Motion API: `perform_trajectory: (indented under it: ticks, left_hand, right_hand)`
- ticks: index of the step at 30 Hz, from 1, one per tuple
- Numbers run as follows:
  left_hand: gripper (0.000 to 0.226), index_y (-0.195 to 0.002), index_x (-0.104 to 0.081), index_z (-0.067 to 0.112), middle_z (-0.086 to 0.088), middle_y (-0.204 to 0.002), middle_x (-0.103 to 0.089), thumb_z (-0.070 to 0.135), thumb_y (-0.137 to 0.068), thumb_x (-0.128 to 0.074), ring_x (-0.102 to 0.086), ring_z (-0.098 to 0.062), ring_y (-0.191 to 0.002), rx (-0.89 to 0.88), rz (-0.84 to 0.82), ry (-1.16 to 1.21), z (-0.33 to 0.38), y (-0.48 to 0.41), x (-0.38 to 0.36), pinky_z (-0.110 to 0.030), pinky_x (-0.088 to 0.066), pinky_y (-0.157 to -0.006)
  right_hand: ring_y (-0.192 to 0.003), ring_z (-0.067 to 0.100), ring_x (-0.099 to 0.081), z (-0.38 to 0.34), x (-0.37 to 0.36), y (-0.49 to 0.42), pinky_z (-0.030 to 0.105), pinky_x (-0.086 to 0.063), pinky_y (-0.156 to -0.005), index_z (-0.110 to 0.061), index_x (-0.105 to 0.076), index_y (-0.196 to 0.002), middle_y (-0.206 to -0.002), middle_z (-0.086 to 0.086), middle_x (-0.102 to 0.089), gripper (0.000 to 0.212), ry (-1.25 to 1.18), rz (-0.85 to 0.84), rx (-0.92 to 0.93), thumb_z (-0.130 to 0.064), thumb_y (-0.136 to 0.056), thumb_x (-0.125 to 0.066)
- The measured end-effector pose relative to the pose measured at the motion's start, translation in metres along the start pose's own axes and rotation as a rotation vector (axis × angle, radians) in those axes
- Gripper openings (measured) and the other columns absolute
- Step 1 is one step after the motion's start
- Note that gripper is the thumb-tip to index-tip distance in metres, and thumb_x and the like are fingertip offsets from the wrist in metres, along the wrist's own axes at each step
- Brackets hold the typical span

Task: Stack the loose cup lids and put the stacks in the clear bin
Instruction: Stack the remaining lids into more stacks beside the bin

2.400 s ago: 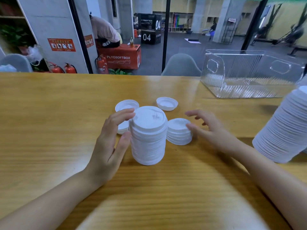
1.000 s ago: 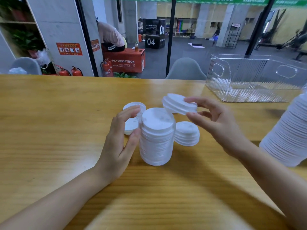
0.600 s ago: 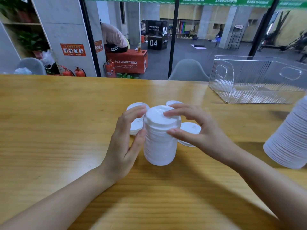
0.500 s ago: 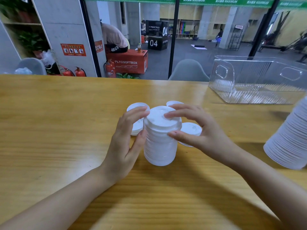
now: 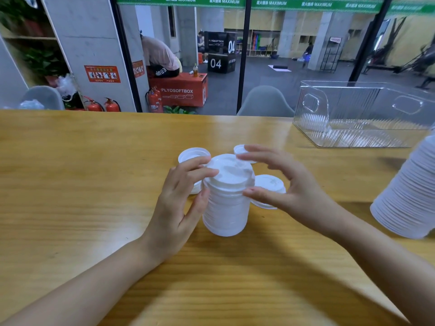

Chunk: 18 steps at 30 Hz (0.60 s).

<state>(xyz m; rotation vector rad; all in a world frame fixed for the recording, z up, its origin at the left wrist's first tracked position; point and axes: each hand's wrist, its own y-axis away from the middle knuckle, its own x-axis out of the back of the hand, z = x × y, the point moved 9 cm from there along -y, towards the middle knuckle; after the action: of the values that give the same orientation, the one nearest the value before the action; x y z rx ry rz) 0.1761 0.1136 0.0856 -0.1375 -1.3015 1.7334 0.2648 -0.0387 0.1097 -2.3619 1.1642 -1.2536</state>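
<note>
Moved: right hand — fingers spread, lifted off top lid.
Hold: left hand curls round stack.
Tip: check lid sits flat — then release.

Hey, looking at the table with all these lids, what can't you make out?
Head view only:
1. Large stack: cut off by the right edge, top unseen.
2. Clear bin: right end runs off frame.
3. Far lid: mostly behind the right hand fingers.
4. Lids behind the left hand, which grips the tall stack: count unclear.
5. Whether the right hand touches the tall stack: blurred.
</note>
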Motion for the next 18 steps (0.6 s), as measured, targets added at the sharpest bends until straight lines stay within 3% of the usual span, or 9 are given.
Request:
perform_trajectory:
  ticks: [5,10,18]
  left_hand:
    - [0.030,-0.125,-0.052,0.019,-0.006,-0.134,-0.052,0.013,-0.096,-0.046,-0.049,-0.023,-0.126,0.003,-0.008,-0.011,0.000,0.000,0.000,-0.038,-0.039,-0.104]
    - [0.032,-0.128,-0.050,0.017,-0.008,-0.136,-0.052,0.012,-0.096,-0.047,-0.049,-0.025,-0.128,-0.009,-0.014,-0.017,0.002,-0.001,-0.001,-0.037,-0.038,-0.105]
    - [0.030,-0.125,-0.050,0.016,-0.007,-0.135,-0.052,0.011,-0.096,-0.047,-0.047,-0.022,-0.131,-0.020,-0.016,-0.010,0.002,-0.001,-0.001,-0.044,-0.039,-0.104]
  right_hand:
    - [-0.125,0.001,-0.047,0.041,0.028,0.018,0.013,-0.038,-0.097,-0.048,-0.054,-0.122,-0.127,-0.031,-0.055,0.045,0.073,0.098,-0.132,-0.060,-0.078,-0.058]
    - [-0.132,0.017,-0.035,0.094,0.011,0.041,0.037,-0.031,-0.108,-0.041,-0.049,-0.135,-0.144,-0.011,-0.045,0.058,0.507,-0.075,-0.294,-0.061,-0.082,-0.060]
    - [-0.125,0.011,-0.036,0.097,0.005,0.039,0.034,-0.030,-0.104,-0.041,-0.057,-0.128,-0.135,-0.019,-0.049,0.040,0.462,-0.070,-0.323,-0.051,-0.089,-0.060]
